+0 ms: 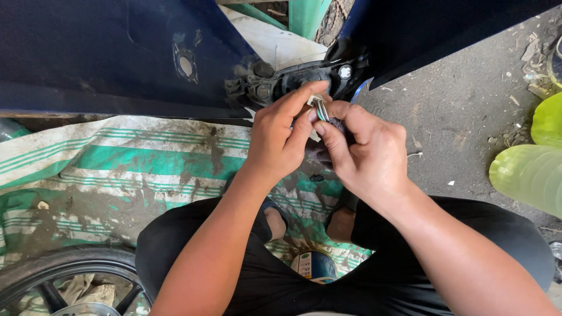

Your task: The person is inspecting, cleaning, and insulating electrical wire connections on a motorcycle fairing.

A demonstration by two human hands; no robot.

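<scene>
Dark blue glossy plastic, the big motorcycle body panel (105,52), filled the top of the view, and everything else sat around it. Just below its lower edge, where a black moulded bracket with round sockets (293,79) joined the panel's two halves, both hands were brought together. The left hand (275,143) and the right hand (366,155) pinched a small white plastic connector with thin striped wires (319,105) between thumbs and fingertips, knuckles nearly touching. The connector's long axis ran roughly up and away from the person, its white end pointing toward the bracket, the wires trailing back down into the right hand's grip. Under the panel lay a dirty green-and-white striped woven sheet (117,169). Farther from the panel, at the lower left, a black spoked wheel (64,275) showed; to the right, translucent yellow-green plastic bottles (527,175) rested on grey ground.
</scene>
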